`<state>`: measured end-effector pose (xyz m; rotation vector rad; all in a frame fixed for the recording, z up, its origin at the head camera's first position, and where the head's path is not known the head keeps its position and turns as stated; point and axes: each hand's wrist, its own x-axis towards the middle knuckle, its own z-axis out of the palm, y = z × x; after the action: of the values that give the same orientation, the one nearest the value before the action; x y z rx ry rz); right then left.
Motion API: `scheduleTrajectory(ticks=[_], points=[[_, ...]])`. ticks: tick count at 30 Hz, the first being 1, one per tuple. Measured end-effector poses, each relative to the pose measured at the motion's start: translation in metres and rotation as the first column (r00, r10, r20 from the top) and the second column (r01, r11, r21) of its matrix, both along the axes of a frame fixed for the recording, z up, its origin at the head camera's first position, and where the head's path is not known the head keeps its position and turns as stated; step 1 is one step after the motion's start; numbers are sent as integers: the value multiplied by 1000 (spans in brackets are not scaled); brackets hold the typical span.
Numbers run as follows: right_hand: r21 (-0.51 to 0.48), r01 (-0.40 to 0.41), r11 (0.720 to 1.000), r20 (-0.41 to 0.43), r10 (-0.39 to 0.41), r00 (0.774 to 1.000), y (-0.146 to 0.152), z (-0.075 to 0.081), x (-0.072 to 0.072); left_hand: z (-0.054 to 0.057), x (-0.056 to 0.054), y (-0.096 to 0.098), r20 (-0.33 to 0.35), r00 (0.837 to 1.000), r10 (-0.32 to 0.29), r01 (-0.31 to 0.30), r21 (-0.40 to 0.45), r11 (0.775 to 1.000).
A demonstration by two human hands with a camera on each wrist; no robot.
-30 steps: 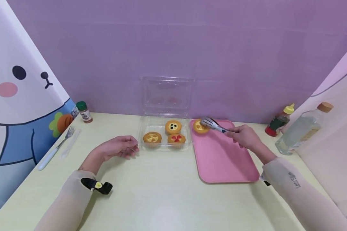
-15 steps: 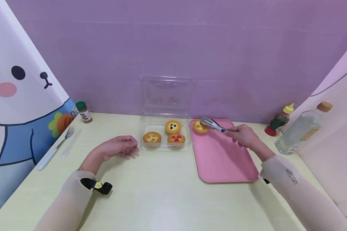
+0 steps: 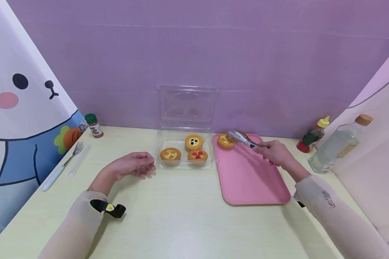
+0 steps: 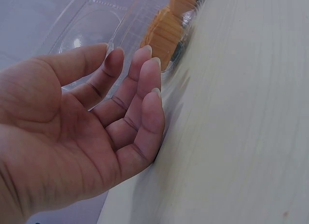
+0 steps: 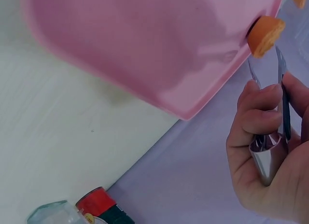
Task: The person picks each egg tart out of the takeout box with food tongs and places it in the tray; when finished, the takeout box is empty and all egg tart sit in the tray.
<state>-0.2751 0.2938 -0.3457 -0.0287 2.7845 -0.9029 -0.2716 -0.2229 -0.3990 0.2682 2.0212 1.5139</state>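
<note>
My right hand [image 3: 273,151] grips metal tongs [image 3: 241,138] over the far left corner of the pink tray [image 3: 253,176]. On that corner sits an egg tart [image 3: 225,142] with a wedge-patterned top; the tong tips overlap its right side. In the right wrist view, the tong arms [image 5: 281,62] stand apart, close to the tart [image 5: 265,36]. With thumb and index fingertip, my left hand [image 3: 129,166] pinches the left edge of a hinged clear plastic container [image 3: 181,138], its lid raised. Inside are three tarts: one with black dots [image 3: 194,142], one red-topped [image 3: 197,157], one wedge-patterned [image 3: 170,155].
A fork [image 3: 62,169] and a clear wrapped strip [image 3: 79,162] lie at the left. Behind them stands a green-capped seasoning jar [image 3: 94,126]. A yellow-capped sauce bottle [image 3: 312,136] and a large corked clear bottle [image 3: 338,145] stand at the right. A purple wall closes the back.
The tongs have shifted slightly right and turned, their two arms now seen spread apart, off more of the tart's top. The left hand and container have stayed still.
</note>
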Motion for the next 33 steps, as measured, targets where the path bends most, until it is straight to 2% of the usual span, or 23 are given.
scheduleTrajectory(ticks=[5, 15, 26, 33], points=[[32, -4, 999, -12, 4, 1000, 5, 2, -1, 0, 0, 0, -2, 1000, -2, 2, 0, 1000], [26, 24, 999, -3, -24, 1000, 8, 12, 4, 0, -1, 0, -1, 1000, -3, 3, 0, 1000], [102, 12, 995, -176, 6, 984, -3, 17, 11, 1, 1, 0, -1, 1000, -2, 2, -6, 1000], [167, -30, 986, -215, 66, 974, -13, 21, 20, 2, 1, 1, 2, 1000, -1, 1, -5, 1000]])
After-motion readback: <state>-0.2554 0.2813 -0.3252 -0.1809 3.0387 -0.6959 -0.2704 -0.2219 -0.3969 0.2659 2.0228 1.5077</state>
